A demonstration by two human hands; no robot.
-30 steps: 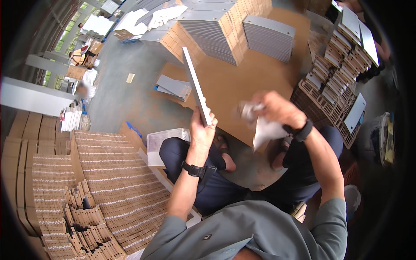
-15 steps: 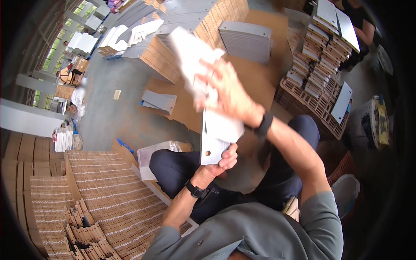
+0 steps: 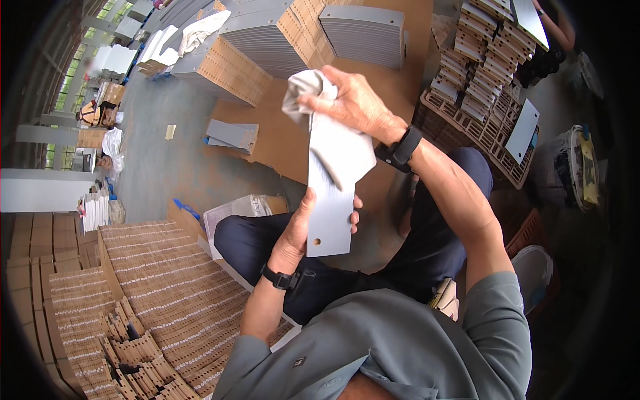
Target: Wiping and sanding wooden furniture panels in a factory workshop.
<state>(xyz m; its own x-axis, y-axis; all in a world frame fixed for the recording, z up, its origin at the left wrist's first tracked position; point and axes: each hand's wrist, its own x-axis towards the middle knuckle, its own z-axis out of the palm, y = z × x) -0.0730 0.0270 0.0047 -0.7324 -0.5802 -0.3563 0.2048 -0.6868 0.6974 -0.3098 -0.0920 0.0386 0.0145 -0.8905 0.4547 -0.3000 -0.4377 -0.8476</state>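
Observation:
In my left hand (image 3: 293, 230) is a flat grey panel (image 3: 330, 223) with a small round hole near its lower end. The thumb lies along the panel's left edge, and fingertips show at the right edge. My right hand (image 3: 357, 100) grips a white cloth (image 3: 343, 150) at the panel's upper end. Part of the cloth is bunched under the fingers; the rest drapes over the panel's face and past its right side. The panel's top end is hidden by cloth and hand.
Stacks of grey panels (image 3: 363, 33) stand ahead on brown cardboard (image 3: 280, 143), with loose panels (image 3: 231, 135) nearer left. Piled boards fill a brown pallet (image 3: 457, 123) at right. Rows of brown-edged pieces (image 3: 173, 280) lie lower left. Another person's arm (image 3: 557, 23) shows far right.
The panel has turned so its broad grey face shows. My left hand has shifted to hold it across both edges. My right hand has moved up with the cloth, now bunched at the top.

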